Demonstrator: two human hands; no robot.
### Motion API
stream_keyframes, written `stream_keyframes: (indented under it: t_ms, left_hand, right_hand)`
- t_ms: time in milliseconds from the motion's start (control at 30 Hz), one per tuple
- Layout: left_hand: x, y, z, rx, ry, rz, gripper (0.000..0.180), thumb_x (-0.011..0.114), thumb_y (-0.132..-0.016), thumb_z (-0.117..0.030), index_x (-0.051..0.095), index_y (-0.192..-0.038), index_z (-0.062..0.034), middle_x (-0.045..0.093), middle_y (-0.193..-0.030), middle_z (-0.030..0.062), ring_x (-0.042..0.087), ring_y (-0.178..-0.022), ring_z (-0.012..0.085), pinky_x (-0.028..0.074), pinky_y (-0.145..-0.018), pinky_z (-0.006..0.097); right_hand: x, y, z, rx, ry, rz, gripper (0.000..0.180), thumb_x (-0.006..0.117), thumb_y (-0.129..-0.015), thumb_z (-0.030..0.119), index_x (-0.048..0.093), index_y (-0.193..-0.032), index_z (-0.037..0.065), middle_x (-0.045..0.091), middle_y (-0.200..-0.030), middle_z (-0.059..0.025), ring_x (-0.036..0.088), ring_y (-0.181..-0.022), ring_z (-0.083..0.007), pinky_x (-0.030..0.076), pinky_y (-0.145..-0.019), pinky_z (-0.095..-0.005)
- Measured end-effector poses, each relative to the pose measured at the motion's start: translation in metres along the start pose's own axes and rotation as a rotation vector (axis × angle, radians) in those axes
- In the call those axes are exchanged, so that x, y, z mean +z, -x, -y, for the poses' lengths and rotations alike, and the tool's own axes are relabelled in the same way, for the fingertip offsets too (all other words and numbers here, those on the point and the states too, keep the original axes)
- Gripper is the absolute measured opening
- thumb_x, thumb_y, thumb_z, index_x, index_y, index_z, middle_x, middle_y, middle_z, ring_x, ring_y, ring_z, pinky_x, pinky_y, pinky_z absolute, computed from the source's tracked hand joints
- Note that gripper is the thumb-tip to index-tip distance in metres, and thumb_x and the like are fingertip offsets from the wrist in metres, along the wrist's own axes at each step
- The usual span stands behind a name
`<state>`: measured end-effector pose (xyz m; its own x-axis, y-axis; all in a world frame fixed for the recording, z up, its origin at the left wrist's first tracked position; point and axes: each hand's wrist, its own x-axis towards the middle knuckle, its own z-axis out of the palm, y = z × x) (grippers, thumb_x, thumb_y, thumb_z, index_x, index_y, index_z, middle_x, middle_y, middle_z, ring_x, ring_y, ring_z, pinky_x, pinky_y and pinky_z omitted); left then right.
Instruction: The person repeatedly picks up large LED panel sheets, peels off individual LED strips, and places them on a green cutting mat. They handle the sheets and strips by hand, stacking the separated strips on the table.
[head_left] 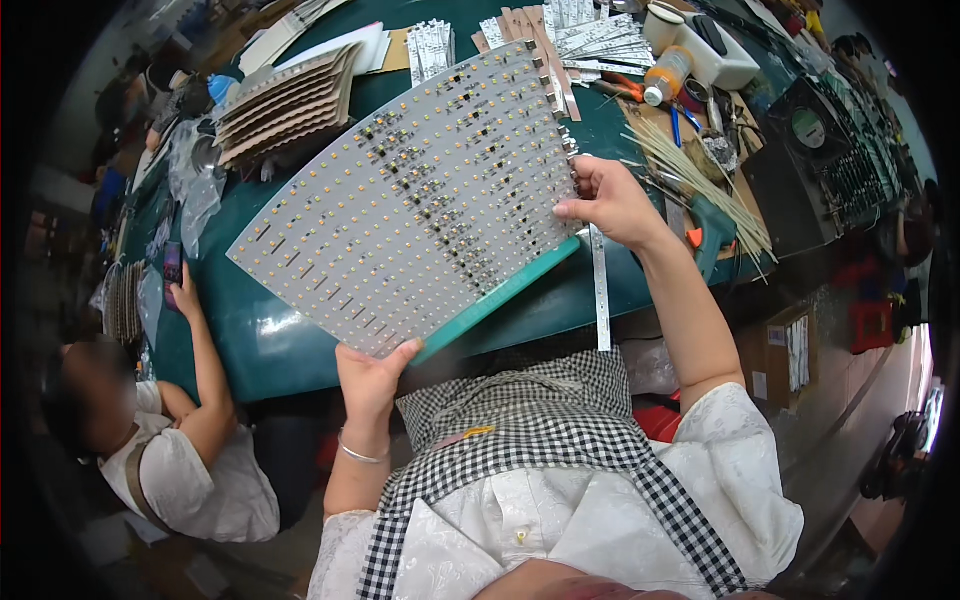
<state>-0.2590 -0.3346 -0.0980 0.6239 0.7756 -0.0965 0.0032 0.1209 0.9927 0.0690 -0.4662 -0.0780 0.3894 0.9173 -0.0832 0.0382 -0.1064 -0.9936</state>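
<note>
A large light-grey LED circuit board panel (pixel 340 215), dotted with rows of small yellowish LEDs and dark chips, is held tilted above the table. My left hand (pixel 372 378) grips its lower near corner, thumb on the front face. At the right edge my right hand (pixel 610 200) pinches the panel between thumb and fingers. Along the panel's near edge runs a teal strip or ledge (pixel 500 300). A narrow white strip (pixel 601 290) hangs below my right hand; whether that hand holds it, I cannot tell.
On the green table (pixel 270 330) stand stacked brown-edged boards (pixel 285 110), piles of white LED strips (pixel 600 40), an orange bottle (pixel 668 75), thin pale sticks (pixel 700 180) and a teal glue gun (pixel 710 235). Another person (pixel 190 460) sits at the left holding a phone (pixel 173 262).
</note>
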Motion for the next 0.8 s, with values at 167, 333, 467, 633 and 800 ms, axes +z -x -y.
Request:
stream_keyframes:
  t_ms: [167,333,467,633,800]
  left_hand:
    - [-0.001,-0.021,-0.017,0.101,0.165,-0.046,0.039,0.077,-0.069,0.003,0.060,-0.104,0.0045,0.065,-0.100,0.0090,0.062,-0.088,0.0162,0.050,-0.081,0.030]
    - [0.003,-0.029,0.008,0.228,0.045,-0.116,0.039,0.074,-0.070,0.008,0.058,-0.105,0.0044,0.064,-0.100,0.0103,0.063,-0.088,0.0175,0.051,-0.081,0.031]
    - [0.005,-0.021,-0.001,0.108,0.078,-0.130,0.040,0.072,-0.071,0.009,0.057,-0.108,0.0045,0.064,-0.102,0.0103,0.063,-0.089,0.0182,0.051,-0.083,0.032]
    - [0.009,-0.015,-0.014,0.061,0.114,-0.117,0.044,0.071,-0.073,0.007,0.054,-0.113,0.0048,0.062,-0.106,0.0109,0.062,-0.094,0.0187,0.049,-0.086,0.032]
    - [0.000,-0.018,0.002,0.068,0.047,-0.108,0.051,0.073,-0.073,0.004,0.050,-0.118,0.0041,0.060,-0.111,0.0113,0.060,-0.099,0.0200,0.047,-0.090,0.034]
  right_hand:
    - [-0.008,-0.012,-0.007,0.026,0.084,0.067,0.034,0.068,-0.073,-0.007,0.057,-0.105,-0.004,0.064,-0.095,-0.0039,0.061,-0.086,-0.0101,0.050,-0.079,-0.0254]
    - [-0.007,-0.017,-0.012,-0.064,0.083,0.012,0.028,0.071,-0.073,-0.005,0.057,-0.097,-0.002,0.062,-0.088,-0.0013,0.057,-0.081,-0.0072,0.048,-0.073,-0.0239]
    - [-0.007,-0.016,-0.008,-0.083,0.287,-0.012,0.028,0.072,-0.072,-0.003,0.046,-0.080,0.002,0.043,-0.071,0.0041,0.040,-0.067,-0.0043,0.037,-0.057,-0.0236]
    - [-0.015,-0.010,-0.001,-0.059,0.296,0.108,0.028,0.068,-0.072,-0.008,0.048,-0.089,0.001,0.051,-0.079,0.0021,0.049,-0.074,-0.0049,0.044,-0.063,-0.0230]
    - [-0.010,-0.013,-0.009,0.027,0.128,0.099,0.041,0.064,-0.073,-0.013,0.051,-0.110,-0.003,0.062,-0.099,-0.0051,0.060,-0.090,-0.0113,0.051,-0.079,-0.0265]
